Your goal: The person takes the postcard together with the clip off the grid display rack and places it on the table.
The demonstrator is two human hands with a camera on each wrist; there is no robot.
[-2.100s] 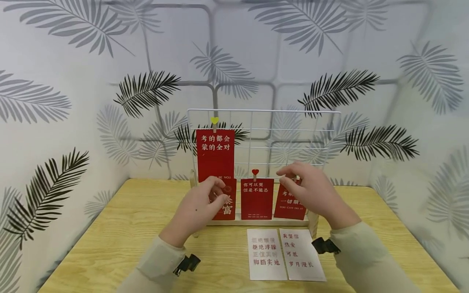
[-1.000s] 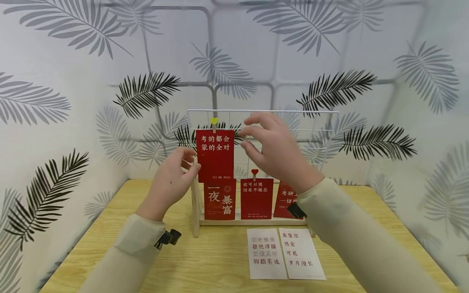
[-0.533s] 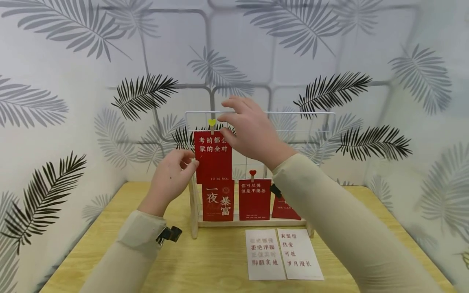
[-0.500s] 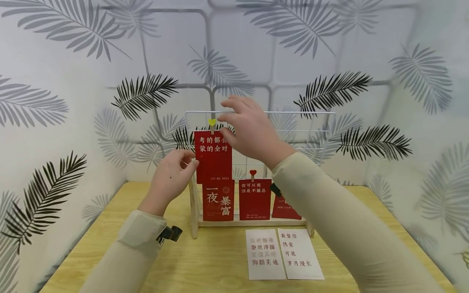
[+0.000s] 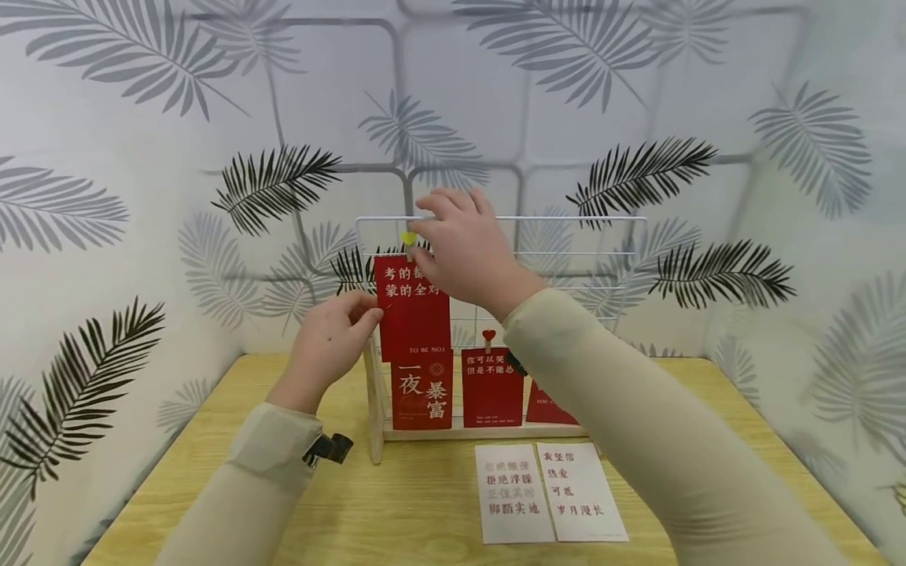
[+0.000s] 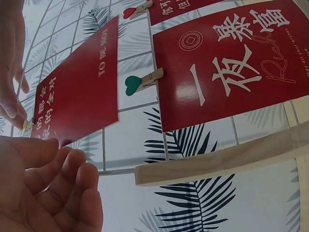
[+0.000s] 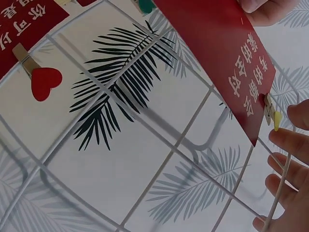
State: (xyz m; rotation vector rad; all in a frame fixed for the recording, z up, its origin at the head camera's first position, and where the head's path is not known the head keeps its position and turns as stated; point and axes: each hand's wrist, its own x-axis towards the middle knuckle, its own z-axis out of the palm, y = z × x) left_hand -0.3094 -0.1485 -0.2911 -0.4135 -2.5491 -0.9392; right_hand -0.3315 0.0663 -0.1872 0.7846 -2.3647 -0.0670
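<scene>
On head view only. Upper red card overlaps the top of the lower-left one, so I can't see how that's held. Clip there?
Observer: Yes. Left wrist view shows a green heart clip at the top edge of the lower-left card.
Operator: Right hand: are all its fingers in front of the grid?
Observer: No. In the right wrist view, a rack wire passes in front of some of them.
Operator: Any script on that lower-left card? Too faint here.
Observer: Left wrist view shows "Rich" in outlined script.
</scene>
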